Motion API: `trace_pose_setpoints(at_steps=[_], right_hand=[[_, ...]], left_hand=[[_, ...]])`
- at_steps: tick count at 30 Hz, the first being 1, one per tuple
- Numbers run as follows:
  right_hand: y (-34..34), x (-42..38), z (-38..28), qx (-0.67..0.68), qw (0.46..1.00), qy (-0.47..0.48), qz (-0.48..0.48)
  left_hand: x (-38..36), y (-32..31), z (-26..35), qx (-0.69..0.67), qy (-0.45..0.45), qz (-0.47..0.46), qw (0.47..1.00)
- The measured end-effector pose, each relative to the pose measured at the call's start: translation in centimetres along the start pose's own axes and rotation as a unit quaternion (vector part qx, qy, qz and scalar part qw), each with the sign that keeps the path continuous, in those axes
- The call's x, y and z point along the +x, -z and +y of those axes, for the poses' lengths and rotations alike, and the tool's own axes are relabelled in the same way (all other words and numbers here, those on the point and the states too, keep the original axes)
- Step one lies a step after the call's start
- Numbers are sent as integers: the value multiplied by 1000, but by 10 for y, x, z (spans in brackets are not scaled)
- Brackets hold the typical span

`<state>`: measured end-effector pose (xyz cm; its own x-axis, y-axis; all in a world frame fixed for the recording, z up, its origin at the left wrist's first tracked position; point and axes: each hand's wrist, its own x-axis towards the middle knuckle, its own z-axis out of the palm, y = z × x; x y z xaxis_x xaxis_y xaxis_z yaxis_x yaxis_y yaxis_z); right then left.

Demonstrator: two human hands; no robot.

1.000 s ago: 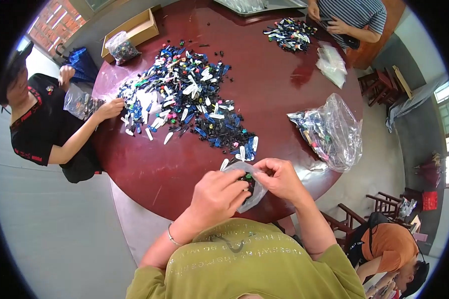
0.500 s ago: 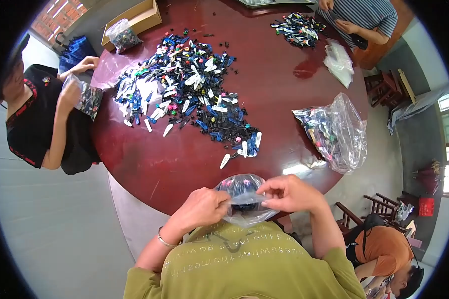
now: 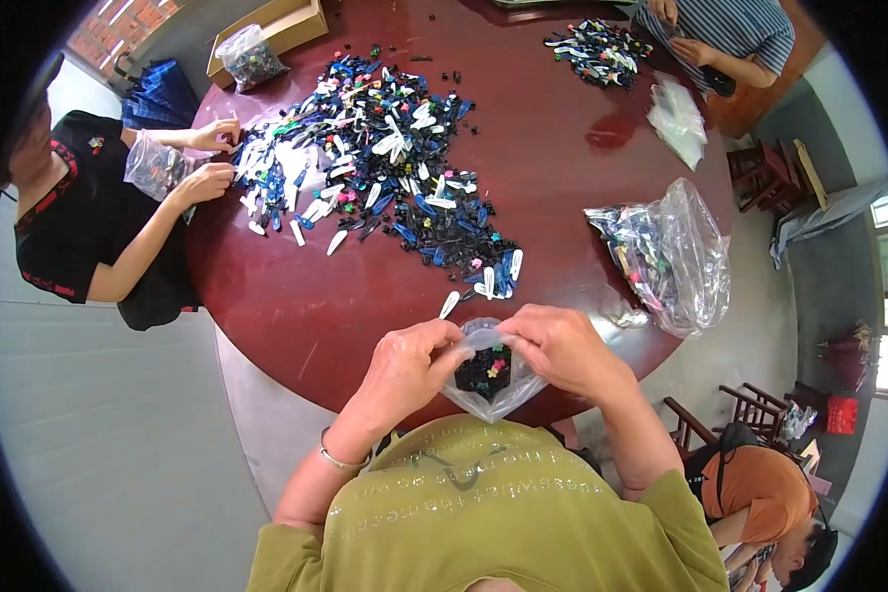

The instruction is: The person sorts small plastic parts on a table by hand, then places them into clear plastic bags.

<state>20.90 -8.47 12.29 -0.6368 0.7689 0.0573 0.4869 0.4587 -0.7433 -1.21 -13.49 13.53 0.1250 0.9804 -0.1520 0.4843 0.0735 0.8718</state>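
Note:
A clear plastic bag hangs at the table's near edge, in front of my chest. Dark small hair clips with a few pink and yellow flower shapes show inside it. My left hand pinches one side of the bag's upper edge. On the other side, my right hand grips the same edge between thumb and fingers. The plastic is drawn between both hands. Just beyond them lies a large pile of hair clips, in white, blue and black, with bits of bright colour.
On the round red table stand a large filled plastic bag, flat empty bags, a smaller clip pile and a cardboard box with a filled bag beside it. People sit left and far right; another is lower right.
Both my hands have moved away from my body with the bag, which now hangs with its contents showing below the edge. The person at left has lowered their bag and reached toward the pile.

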Motion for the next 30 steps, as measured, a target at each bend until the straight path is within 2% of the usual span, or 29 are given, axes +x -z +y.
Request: trace_pose_setpoints(at_steps=[2, 3, 5, 8, 9, 12, 15, 17, 18, 19, 22, 26, 27, 30], right_hand=[[-4, 2, 15, 118, 993, -16, -6], [-7, 3, 23, 208, 973, -83, -58], [-12, 3, 40, 378, 888, -210, -157], [-24, 3, 62, 525, 802, -210, -195], [-21, 5, 60, 520, 802, -225, -187], [-14, 3, 39, 427, 854, -267, -131], [-13, -13, 25, 377, 906, -186, -55], [-7, -24, 17, 119, 981, -153, -5], [-1, -25, 11, -15, 991, -130, 20], [12, -21, -10, -7, 964, -262, -34], [0, -35, -6, 257, 891, -373, -19], [-50, -56, 3, 512, 804, -281, 109], [-55, -61, 2, 609, 728, -298, 99], [-71, -64, -4, 738, 591, -310, 101]], left_hand=[[3, -3, -5, 3, -49, 13, 999], [4, -4, -7, 6, -73, 19, 997], [7, -5, -10, -44, 4, -46, 998], [12, -11, -21, -164, 110, -87, 976], [13, -14, -27, -212, 144, -92, 962], [11, -19, -38, -272, 145, -79, 948], [8, -21, -42, -296, 134, -52, 944], [8, -19, -40, -330, 144, -55, 931], [9, -18, -40, -346, 149, -55, 925], [8, -18, -41, -358, 150, -57, 920], [4, -22, -47, -419, 165, -52, 892], [-13, -32, -49, -518, 207, -35, 829], [-17, -33, -53, -528, 215, -39, 821], [-27, -36, -54, -524, 238, -11, 818]])
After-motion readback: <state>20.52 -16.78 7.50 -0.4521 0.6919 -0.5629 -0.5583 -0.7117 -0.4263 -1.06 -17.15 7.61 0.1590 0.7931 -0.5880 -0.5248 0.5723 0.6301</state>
